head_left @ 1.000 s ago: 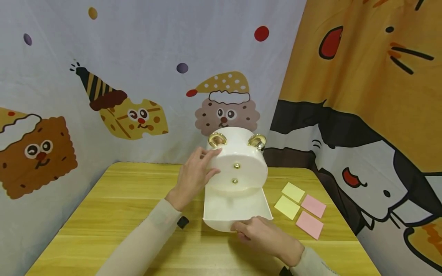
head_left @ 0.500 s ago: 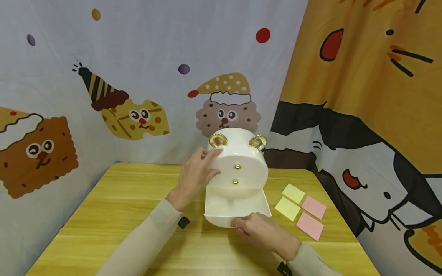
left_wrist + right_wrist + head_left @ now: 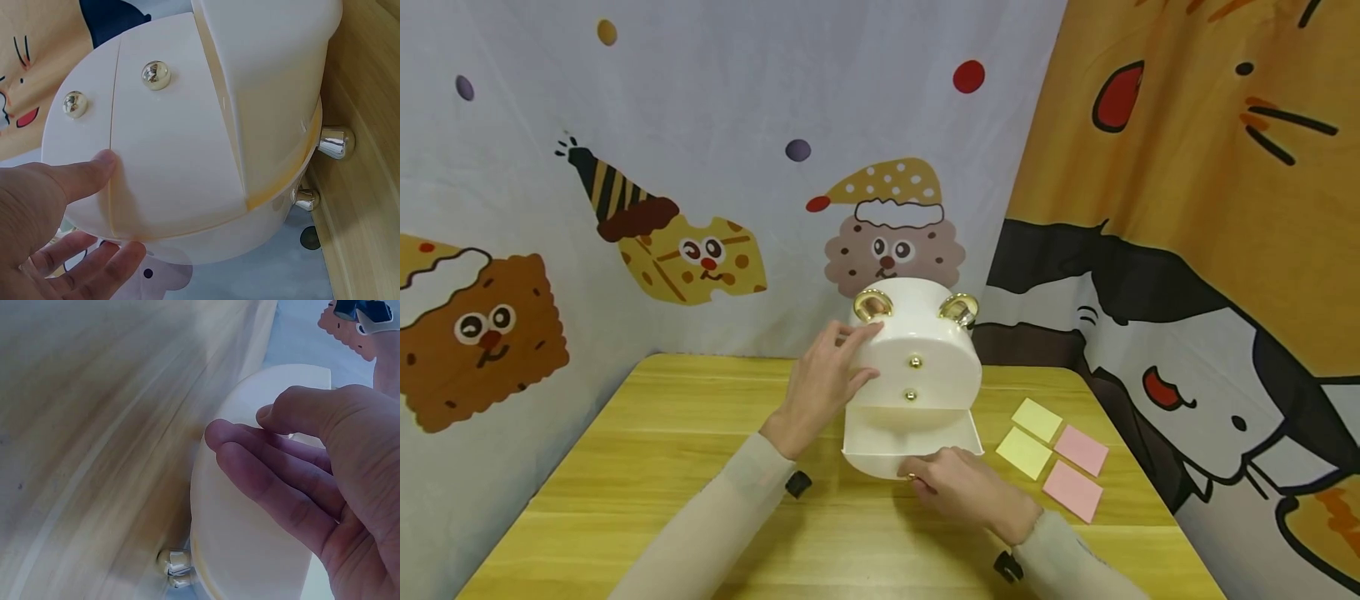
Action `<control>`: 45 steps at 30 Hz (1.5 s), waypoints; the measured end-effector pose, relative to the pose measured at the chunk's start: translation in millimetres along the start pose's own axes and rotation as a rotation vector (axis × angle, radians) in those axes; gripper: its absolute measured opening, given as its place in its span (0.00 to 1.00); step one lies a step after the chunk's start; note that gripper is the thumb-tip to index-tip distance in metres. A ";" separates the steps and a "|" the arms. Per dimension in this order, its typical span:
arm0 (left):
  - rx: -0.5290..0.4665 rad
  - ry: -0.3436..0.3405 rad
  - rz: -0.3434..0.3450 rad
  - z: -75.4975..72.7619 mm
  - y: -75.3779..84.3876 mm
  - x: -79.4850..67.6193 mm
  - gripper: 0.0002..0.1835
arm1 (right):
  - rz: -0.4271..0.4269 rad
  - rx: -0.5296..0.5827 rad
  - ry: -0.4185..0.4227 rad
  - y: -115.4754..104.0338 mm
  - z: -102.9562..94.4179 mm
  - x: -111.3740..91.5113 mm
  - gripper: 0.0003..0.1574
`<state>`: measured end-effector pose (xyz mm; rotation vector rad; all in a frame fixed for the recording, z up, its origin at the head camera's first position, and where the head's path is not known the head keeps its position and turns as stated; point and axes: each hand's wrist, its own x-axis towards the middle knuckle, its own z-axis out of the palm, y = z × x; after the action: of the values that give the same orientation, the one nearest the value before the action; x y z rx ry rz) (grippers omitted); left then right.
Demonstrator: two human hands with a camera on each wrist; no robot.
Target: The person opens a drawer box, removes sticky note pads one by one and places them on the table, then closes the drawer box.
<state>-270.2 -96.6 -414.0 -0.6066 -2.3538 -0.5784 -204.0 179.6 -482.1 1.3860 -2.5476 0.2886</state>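
Note:
A glossy white drawer box [image 3: 917,310] with gold ear-shaped trims stands on the table. Two gold knobs dot its upper fronts, and its bottom drawer [image 3: 895,429] is pulled partway out; the inside that shows holds nothing. My left hand [image 3: 823,379] rests against the box's left side. In the left wrist view its thumb [image 3: 87,178] lies flat on the front, the other fingers along the side edge. At the drawer's front, my right hand [image 3: 962,492] pinches the small gold knob [image 3: 912,477] between thumb and index finger; the right wrist view mostly hides the knob behind the fingers.
Right of the box lie two yellow sticky-note pads [image 3: 1024,452] and two pink ones [image 3: 1072,490] on the wooden table [image 3: 700,417]. Gold feet [image 3: 336,142] hold up the box. Behind hangs a cartoon-printed cloth [image 3: 737,100].
The bottom drawer has slid inward toward the box, the right hand moving along with it at the knob. The left hand keeps its place on the side.

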 end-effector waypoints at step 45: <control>-0.003 0.018 0.033 1.8 -0.7 0.9 0.43 | 0.084 0.056 -0.028 35.2 8.1 24.5 0.21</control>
<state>-272.1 -95.9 -414.8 -0.6381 -2.3222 -0.5703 -247.4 176.5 -485.0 1.3134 -2.6437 0.3596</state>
